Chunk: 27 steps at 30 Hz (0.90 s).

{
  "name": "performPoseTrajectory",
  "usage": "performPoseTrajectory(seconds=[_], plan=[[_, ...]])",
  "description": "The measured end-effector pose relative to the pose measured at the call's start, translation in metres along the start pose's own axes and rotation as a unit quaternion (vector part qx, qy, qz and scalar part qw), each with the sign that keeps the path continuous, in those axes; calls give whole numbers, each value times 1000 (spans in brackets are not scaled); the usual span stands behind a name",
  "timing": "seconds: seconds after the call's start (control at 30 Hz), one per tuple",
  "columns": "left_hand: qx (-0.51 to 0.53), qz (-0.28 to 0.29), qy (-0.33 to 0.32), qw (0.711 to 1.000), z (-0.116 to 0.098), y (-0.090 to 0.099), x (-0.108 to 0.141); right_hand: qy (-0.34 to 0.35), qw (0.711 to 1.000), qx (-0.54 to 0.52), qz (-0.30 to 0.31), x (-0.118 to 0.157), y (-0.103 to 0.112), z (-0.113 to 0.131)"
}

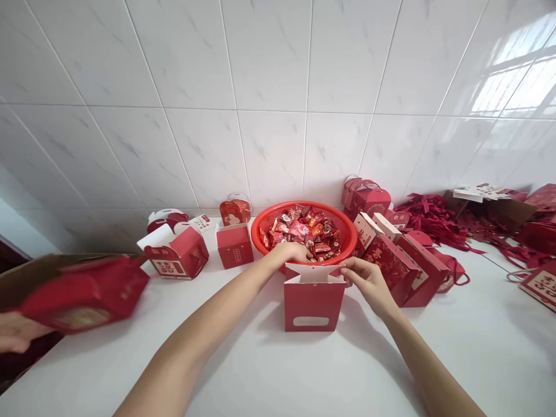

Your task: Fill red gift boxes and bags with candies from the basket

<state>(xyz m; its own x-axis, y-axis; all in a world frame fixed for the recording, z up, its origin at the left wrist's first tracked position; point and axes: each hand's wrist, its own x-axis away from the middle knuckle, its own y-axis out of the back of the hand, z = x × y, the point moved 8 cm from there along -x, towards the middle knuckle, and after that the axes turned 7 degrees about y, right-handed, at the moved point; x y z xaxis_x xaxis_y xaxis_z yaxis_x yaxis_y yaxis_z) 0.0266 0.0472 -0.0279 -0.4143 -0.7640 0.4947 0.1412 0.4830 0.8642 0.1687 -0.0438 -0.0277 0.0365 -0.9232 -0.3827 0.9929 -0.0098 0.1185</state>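
Note:
A red gift box [313,307] with an open white-lined top stands upright on the white table. My right hand [364,277] pinches its upper right edge between thumb and fingers. Behind the box sits a red plastic basket [257,225] filled with wrapped candies [299,227]. Over the basket's near rim, my left hand [293,252] dips into the candies with curled fingers. The fingertips are partly hidden, so what they grip does not show.
Red boxes [237,246] stand left of the basket, with more boxes [423,269] leaning at the right. Dark red ribbons [428,217] lie farther right. At far left another person's hand [19,331] holds a blurred red box [87,292] near a cardboard carton [26,272]. A tiled wall rises behind.

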Motion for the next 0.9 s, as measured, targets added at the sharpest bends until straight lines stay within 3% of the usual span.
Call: performPoseTrajectory(seconds=[0.37, 0.47, 0.63, 0.7, 0.8, 0.9], plan=[[95, 1, 27, 995, 6, -1, -11, -17, 1000, -12, 12, 1, -6, -10], [172, -18, 29, 984, 11, 1, -7, -12, 1000, -6, 10, 1, -5, -9], [375, -61, -55, 924, 12, 12, 1, -2, 1000, 10, 2, 0, -2, -8], [431, -106, -98, 891, 15, 20, 6, 10, 1000, 10, -7, -1, 1, -6], [460, -209, -166, 847, 20, 37, 18, 45, 997, 17, -52, -8, 10, 4], [460, -256, -221, 821, 18, 46, 30, 93, 990, 39, -100, -22, 17, 23]])
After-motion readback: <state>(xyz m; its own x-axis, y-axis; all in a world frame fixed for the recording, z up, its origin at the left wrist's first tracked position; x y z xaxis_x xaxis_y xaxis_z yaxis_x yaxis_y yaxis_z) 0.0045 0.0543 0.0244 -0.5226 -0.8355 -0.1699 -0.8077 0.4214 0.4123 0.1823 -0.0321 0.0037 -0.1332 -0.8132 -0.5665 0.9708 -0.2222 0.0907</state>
